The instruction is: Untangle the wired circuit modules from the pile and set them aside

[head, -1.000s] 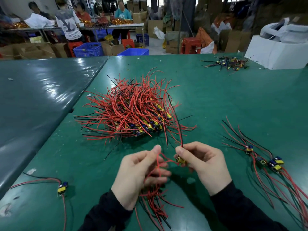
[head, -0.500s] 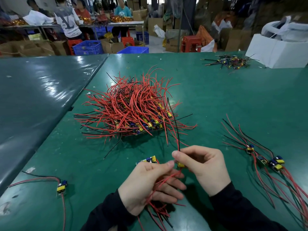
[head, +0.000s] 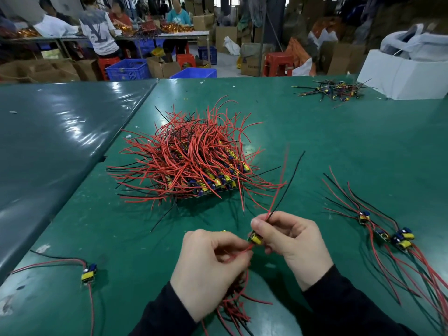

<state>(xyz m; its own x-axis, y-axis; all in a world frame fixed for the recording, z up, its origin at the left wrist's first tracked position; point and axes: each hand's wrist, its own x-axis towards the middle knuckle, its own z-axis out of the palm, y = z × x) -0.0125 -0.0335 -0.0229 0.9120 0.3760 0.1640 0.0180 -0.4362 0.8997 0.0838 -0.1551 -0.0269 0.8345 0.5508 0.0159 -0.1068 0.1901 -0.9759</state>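
Right hand [head: 292,241] pinches a yellow module [head: 255,238] at lower centre, its red and black wires running up-right. Left hand [head: 208,270] grips a wire bundle [head: 234,309]. Bare green table [head: 339,141] lies between the pile [head: 191,158] and the set-aside modules [head: 388,236] at right.

You have one view only, a wide-angle camera worn on your head, looking forward and down over the green table [head: 339,141]. It sits close above your hands [head: 293,241], with the wire pile [head: 189,161] just beyond them and the workshop floor far behind the pile.
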